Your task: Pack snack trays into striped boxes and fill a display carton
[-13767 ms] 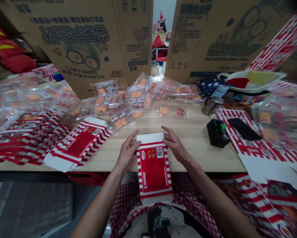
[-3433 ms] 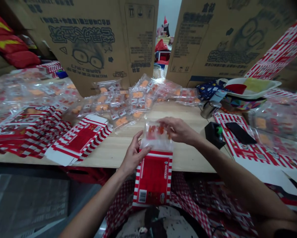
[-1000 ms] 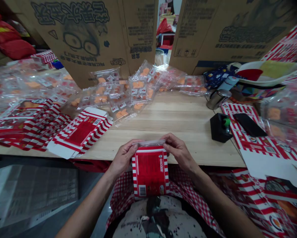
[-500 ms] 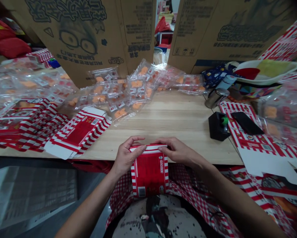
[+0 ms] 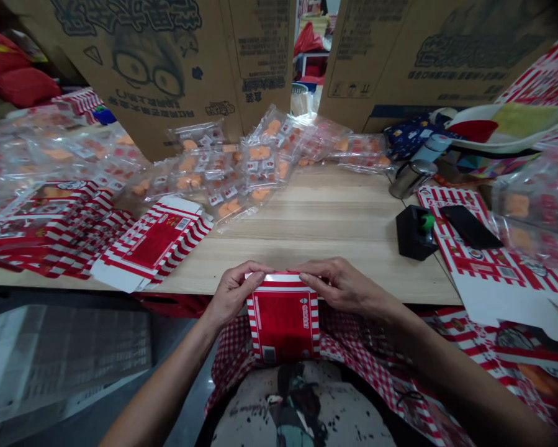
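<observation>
A red-and-white striped carton [image 5: 285,323] is held at the table's front edge, its printed red panel facing me and its barcode toward my lap. My left hand [image 5: 236,290] pinches the upper left corner, thumb on the near face and fingers behind. At the upper right corner, my right hand [image 5: 332,282] grips the same way. The carton's far side is hidden. To the left on the table lies another striped carton [image 5: 153,242] with an end flap sticking out, beside a pile of flat striped cartons [image 5: 50,230].
Clear bags with orange pieces [image 5: 232,167] lie along the back, below big cardboard boxes [image 5: 157,62]. At right are a black tape dispenser [image 5: 416,233], a metal cup [image 5: 413,178], a black phone [image 5: 472,226] and a white tray [image 5: 511,146]. A pale plastic crate [image 5: 64,360] stands low left.
The fingers have closed down along the carton's top edge, and its top flap now lies flatter. The whole view has shifted slightly.
</observation>
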The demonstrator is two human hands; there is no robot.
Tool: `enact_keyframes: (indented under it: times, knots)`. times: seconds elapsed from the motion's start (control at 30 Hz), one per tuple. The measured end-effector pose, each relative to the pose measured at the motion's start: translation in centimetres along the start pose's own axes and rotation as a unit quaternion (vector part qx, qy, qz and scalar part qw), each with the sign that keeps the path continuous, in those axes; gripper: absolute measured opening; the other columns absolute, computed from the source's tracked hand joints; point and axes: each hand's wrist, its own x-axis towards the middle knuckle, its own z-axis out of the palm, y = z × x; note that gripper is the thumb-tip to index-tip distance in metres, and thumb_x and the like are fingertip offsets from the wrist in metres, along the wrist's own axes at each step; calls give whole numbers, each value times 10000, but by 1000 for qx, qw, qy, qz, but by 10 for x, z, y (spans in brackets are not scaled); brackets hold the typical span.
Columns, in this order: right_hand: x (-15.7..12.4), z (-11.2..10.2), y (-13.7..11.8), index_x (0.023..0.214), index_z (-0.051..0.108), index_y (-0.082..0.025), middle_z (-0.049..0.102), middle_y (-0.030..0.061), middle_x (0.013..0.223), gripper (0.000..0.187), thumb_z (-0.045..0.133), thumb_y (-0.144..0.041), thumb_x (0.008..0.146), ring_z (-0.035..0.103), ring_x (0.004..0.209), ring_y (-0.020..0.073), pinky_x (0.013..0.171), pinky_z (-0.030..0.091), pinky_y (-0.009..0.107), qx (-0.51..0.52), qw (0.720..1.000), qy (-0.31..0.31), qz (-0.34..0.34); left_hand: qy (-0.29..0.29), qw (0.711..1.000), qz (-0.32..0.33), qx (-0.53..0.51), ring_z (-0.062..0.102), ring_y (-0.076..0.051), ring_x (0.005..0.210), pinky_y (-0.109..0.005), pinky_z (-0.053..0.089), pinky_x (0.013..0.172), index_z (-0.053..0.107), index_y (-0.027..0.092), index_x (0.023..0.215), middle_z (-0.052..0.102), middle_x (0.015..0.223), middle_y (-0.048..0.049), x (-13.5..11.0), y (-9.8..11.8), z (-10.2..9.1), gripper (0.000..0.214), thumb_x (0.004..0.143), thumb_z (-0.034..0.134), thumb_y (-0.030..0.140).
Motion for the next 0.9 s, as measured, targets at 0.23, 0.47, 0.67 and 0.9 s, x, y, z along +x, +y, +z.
enact_keyframes:
  times: [0.23,0.47,0.67,0.9]
  knots:
    - [0,1,4,1112,720,-229,760,42,1009,287,484,-185,955,689,911,177,828,518,313,-6,999,30,-23,-40,996,15,81,650,-154,766,-239,487,699,752,179,1129,746,916,-50,9,20,-2,351,925,642,444]
    - [-11,11,1,818,579,-196,588,-23,690,162,474,-112,910,485,606,112,601,382,249,-56,996,74,-12,-154,973,87,149,693,-220,1060,-310,508,920,754,234,1190,750,1153,-96,8,16,-15,339,985,555,415]
    - [-16,3,5,989,627,-202,659,61,958,208,496,-65,903,596,842,173,774,453,300,-87,995,-14,-51,-147,954,155,212,726,-212,955,-322,561,821,769,213,1148,772,1074,-129,4,17,-18,277,932,654,342]
    - [-21,9,-1,915,623,-190,633,24,837,134,516,-114,890,585,765,147,699,449,272,0,985,159,-67,-144,905,216,337,758,-180,877,-260,606,740,773,288,1123,795,1040,-37,17,71,29,231,906,696,276]
